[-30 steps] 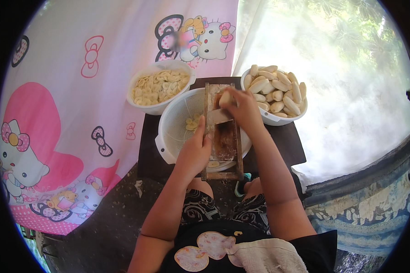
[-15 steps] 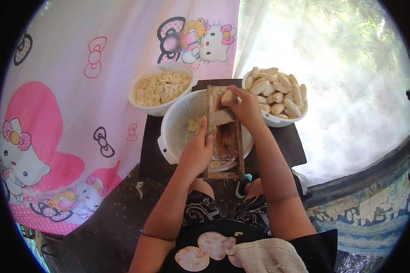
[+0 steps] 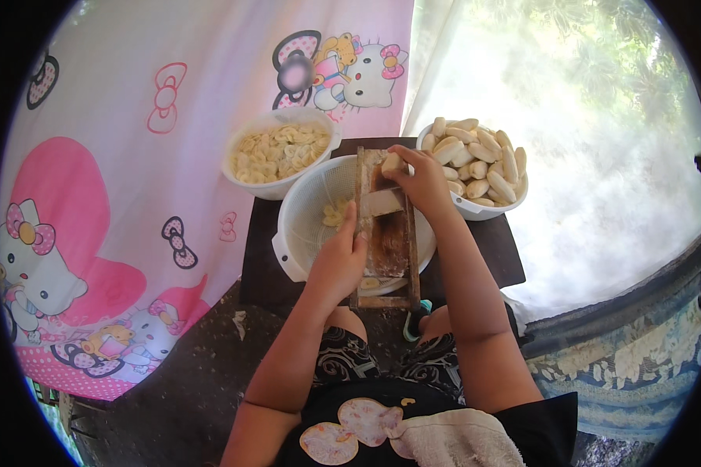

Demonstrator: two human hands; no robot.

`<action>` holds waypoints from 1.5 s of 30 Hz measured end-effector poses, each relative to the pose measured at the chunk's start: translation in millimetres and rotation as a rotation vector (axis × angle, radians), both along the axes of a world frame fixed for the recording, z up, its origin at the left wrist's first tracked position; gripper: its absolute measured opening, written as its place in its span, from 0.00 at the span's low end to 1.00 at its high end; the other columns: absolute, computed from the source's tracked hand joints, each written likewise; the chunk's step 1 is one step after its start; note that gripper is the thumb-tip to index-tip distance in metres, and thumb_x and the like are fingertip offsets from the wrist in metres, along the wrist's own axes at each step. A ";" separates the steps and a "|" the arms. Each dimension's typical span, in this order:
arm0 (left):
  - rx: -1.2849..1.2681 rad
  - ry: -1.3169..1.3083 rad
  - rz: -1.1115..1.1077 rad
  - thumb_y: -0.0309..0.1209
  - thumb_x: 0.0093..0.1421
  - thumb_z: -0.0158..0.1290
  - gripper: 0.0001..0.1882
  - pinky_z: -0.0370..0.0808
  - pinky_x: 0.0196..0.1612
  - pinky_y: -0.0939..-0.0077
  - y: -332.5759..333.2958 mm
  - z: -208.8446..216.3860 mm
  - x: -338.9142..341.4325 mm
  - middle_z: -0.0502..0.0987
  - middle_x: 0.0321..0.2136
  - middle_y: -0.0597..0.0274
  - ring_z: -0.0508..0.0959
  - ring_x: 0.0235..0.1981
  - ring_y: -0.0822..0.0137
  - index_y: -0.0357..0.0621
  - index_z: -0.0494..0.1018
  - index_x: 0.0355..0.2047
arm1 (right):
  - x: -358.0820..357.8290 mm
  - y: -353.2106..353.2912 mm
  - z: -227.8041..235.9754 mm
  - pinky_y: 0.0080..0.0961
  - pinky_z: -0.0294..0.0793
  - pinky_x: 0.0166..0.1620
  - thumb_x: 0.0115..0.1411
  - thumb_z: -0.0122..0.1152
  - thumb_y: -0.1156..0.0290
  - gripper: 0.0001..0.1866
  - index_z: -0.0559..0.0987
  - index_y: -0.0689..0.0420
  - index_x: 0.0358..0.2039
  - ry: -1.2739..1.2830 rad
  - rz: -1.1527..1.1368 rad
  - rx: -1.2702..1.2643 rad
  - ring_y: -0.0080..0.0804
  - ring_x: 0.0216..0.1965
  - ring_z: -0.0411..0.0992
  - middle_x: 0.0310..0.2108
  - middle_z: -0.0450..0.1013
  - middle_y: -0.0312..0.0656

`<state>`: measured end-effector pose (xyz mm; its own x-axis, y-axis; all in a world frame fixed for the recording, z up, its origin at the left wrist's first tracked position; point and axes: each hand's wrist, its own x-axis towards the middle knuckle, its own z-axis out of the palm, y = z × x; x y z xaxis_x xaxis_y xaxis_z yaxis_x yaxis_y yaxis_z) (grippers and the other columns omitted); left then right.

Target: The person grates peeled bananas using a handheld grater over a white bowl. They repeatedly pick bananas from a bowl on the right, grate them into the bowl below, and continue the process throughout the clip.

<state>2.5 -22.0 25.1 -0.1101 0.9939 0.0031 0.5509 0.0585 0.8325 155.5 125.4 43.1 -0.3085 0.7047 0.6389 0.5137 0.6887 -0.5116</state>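
Note:
A wooden slicer board with a pale flat blade plate across it lies over a white perforated basin. My left hand is closed around the slicer's left rail. Near the board's far end, my right hand grips a peeled banana pressed on the surface just beyond the blade plate; the fingers partly cover it. A few pale banana slices lie in the basin to the left of the board, and part of another shows under its near end.
At the back left stands a white basin full of banana slices. Back right, a white basin is heaped with whole peeled bananas. All rest on a dark table. A pink patterned curtain hangs at left; a pale sheet hangs at right.
Both hands keep their grips on the slicer and the banana in nearly the same place. The whole view has shifted very slightly.

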 end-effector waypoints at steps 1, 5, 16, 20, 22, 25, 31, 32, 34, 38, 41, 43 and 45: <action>0.024 0.009 -0.001 0.38 0.69 0.40 0.33 0.73 0.45 0.54 0.0 0.6 -0.7 0.78 0.34 0.34 0.80 0.37 0.42 0.51 0.45 0.72 | 2.2 -1.5 -1.0 0.40 0.70 0.48 0.47 0.70 0.73 0.23 0.80 0.59 0.46 -0.028 0.000 0.026 0.48 0.41 0.71 0.36 0.78 0.48; 0.005 0.031 0.006 0.38 0.69 0.40 0.32 0.73 0.46 0.54 0.3 -1.4 -1.5 0.78 0.34 0.34 0.80 0.38 0.42 0.52 0.46 0.72 | 25.6 -82.3 -5.1 0.40 0.68 0.52 0.46 0.70 0.73 0.25 0.80 0.56 0.48 -0.195 0.118 -0.001 0.45 0.45 0.70 0.39 0.78 0.43; 0.003 0.018 0.001 0.38 0.69 0.40 0.32 0.73 0.45 0.54 1.4 -1.4 -1.5 0.78 0.34 0.34 0.80 0.38 0.42 0.49 0.47 0.72 | 1.1 -9.5 -5.0 0.41 0.70 0.49 0.47 0.69 0.73 0.21 0.80 0.60 0.45 -0.022 0.055 0.023 0.50 0.43 0.72 0.37 0.76 0.50; 0.027 0.033 -0.002 0.38 0.69 0.40 0.33 0.73 0.44 0.55 0.7 -4.5 -2.4 0.78 0.33 0.34 0.80 0.37 0.42 0.49 0.46 0.72 | 23.5 -97.9 -3.5 0.41 0.69 0.56 0.45 0.71 0.75 0.23 0.81 0.59 0.45 -0.116 0.109 -0.073 0.49 0.52 0.71 0.45 0.76 0.50; 0.084 0.089 -0.003 0.38 0.69 0.40 0.33 0.73 0.43 0.56 0.3 -5.9 -1.7 0.78 0.32 0.35 0.80 0.37 0.43 0.48 0.46 0.72 | 25.7 -105.3 -2.9 0.41 0.69 0.58 0.44 0.71 0.76 0.23 0.81 0.59 0.45 -0.202 0.126 -0.176 0.49 0.54 0.71 0.47 0.76 0.50; 0.012 -0.020 0.000 0.38 0.69 0.40 0.33 0.73 0.44 0.57 0.9 -5.4 -1.6 0.78 0.33 0.35 0.80 0.38 0.43 0.48 0.46 0.72 | 12.5 -45.5 -1.9 0.34 0.70 0.55 0.47 0.71 0.74 0.24 0.81 0.58 0.47 -0.021 0.110 -0.073 0.47 0.50 0.73 0.46 0.77 0.48; 0.016 -0.007 0.003 0.38 0.69 0.40 0.33 0.73 0.47 0.59 2.8 -4.4 -2.3 0.78 0.35 0.34 0.80 0.40 0.44 0.48 0.46 0.72 | 11.0 -15.6 -3.1 0.35 0.71 0.52 0.48 0.71 0.72 0.23 0.80 0.61 0.47 -0.036 0.062 -0.126 0.45 0.48 0.74 0.45 0.77 0.49; 0.030 0.004 0.003 0.38 0.69 0.40 0.33 0.73 0.47 0.59 2.8 -5.7 -2.3 0.78 0.36 0.34 0.80 0.40 0.44 0.49 0.46 0.72 | 16.2 -39.9 -2.9 0.35 0.72 0.51 0.47 0.72 0.73 0.23 0.81 0.60 0.46 -0.063 0.098 -0.143 0.45 0.48 0.74 0.44 0.77 0.48; 0.057 0.028 0.001 0.38 0.69 0.40 0.33 0.73 0.47 0.59 2.8 -8.3 -2.2 0.78 0.36 0.34 0.80 0.40 0.44 0.49 0.46 0.72 | 23.8 -90.7 -2.5 0.35 0.72 0.51 0.46 0.72 0.74 0.23 0.81 0.59 0.46 -0.068 0.170 -0.080 0.44 0.47 0.74 0.42 0.77 0.47; 0.031 0.060 -0.001 0.39 0.69 0.41 0.33 0.73 0.48 0.59 1.4 -9.3 -1.5 0.78 0.37 0.33 0.80 0.40 0.44 0.50 0.46 0.72 | 19.6 -88.8 1.1 0.34 0.72 0.51 0.46 0.72 0.74 0.23 0.81 0.59 0.46 -0.048 0.169 -0.044 0.45 0.47 0.73 0.41 0.77 0.46; -0.039 -0.016 -0.006 0.39 0.69 0.40 0.33 0.73 0.48 0.58 1.6 -5.3 -0.8 0.78 0.38 0.33 0.80 0.41 0.44 0.51 0.46 0.72 | 11.2 -24.6 -0.3 0.33 0.71 0.51 0.47 0.71 0.72 0.22 0.80 0.59 0.46 -0.046 0.075 -0.125 0.45 0.47 0.73 0.41 0.77 0.46; -0.046 -0.004 -0.003 0.39 0.69 0.40 0.33 0.73 0.48 0.58 2.1 -1.2 -1.8 0.78 0.39 0.33 0.80 0.41 0.44 0.51 0.46 0.72 | 7.1 -2.6 -7.8 0.33 0.71 0.50 0.48 0.71 0.71 0.22 0.80 0.59 0.46 -0.043 0.064 -0.095 0.44 0.45 0.73 0.40 0.77 0.46; -0.003 0.011 0.004 0.39 0.69 0.40 0.33 0.73 0.47 0.58 1.4 0.4 -0.8 0.78 0.39 0.34 0.80 0.41 0.45 0.51 0.46 0.72 | 6.3 10.5 -9.1 0.34 0.72 0.50 0.49 0.71 0.69 0.22 0.80 0.58 0.46 -0.087 0.036 0.023 0.44 0.43 0.74 0.40 0.77 0.46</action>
<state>1.7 -20.6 25.5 -0.1145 0.9934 0.0011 0.5593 0.0635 0.8265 161.9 135.9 34.0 -0.3882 0.6776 0.6246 0.5303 0.7186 -0.4500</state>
